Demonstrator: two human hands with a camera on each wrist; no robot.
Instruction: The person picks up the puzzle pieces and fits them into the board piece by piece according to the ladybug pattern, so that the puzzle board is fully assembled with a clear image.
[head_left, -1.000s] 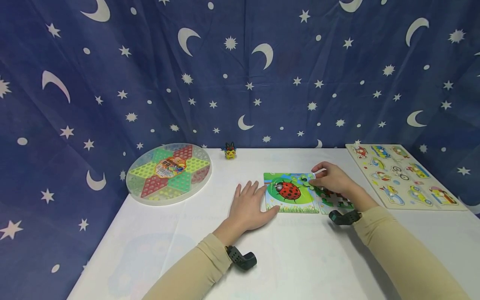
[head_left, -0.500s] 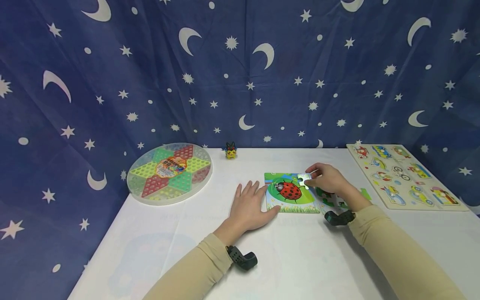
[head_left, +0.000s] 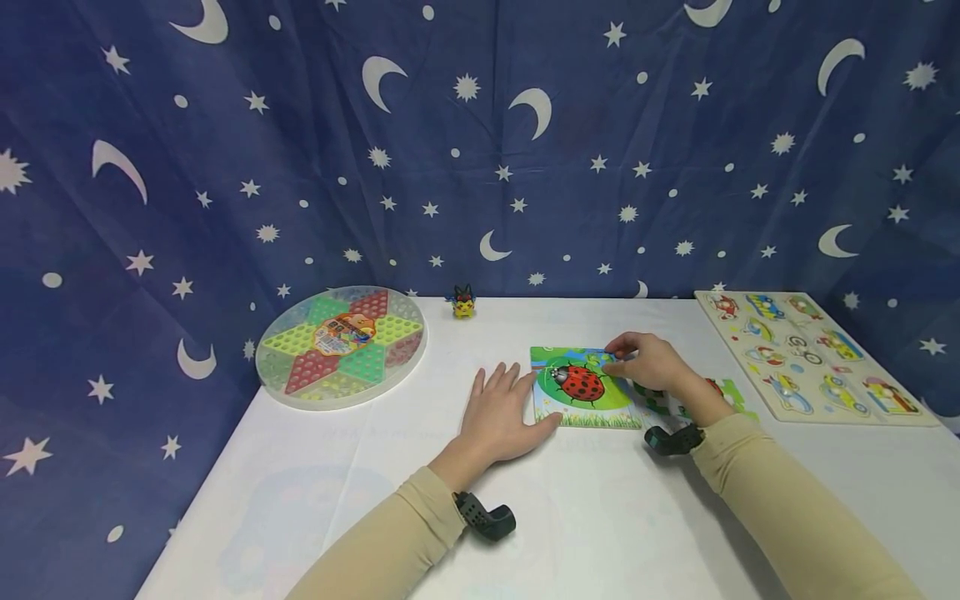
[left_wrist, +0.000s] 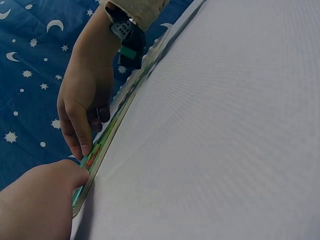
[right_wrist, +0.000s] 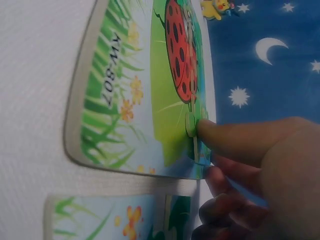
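Note:
A ladybug jigsaw puzzle point(head_left: 588, 412) in a thin board lies flat on the white table. At its upper right corner, my right hand point(head_left: 651, 364) pinches a puzzle piece point(right_wrist: 190, 125) between thumb and fingers. The right wrist view shows this piece tilted slightly at the board's surface, its far side hidden by the hand. My left hand point(head_left: 497, 417) rests with spread fingers against the board's left edge, thumb on the lower corner. A second jigsaw board point(head_left: 731, 394) lies just right of the first, partly covered by my right hand and wrist.
A round Chinese checkers board point(head_left: 408, 367) lies at the left. Near the back edge stands a small yellow toy figure point(head_left: 463, 304). A wooden peg puzzle board point(head_left: 780, 406) with vehicle pictures lies at the right. A starry blue curtain point(head_left: 442, 192) hangs behind the table.
My right hand has moved left from the second board's side with the piece, bringing it down at the ladybug puzzle's upper right corner. The left hand has stayed in place.

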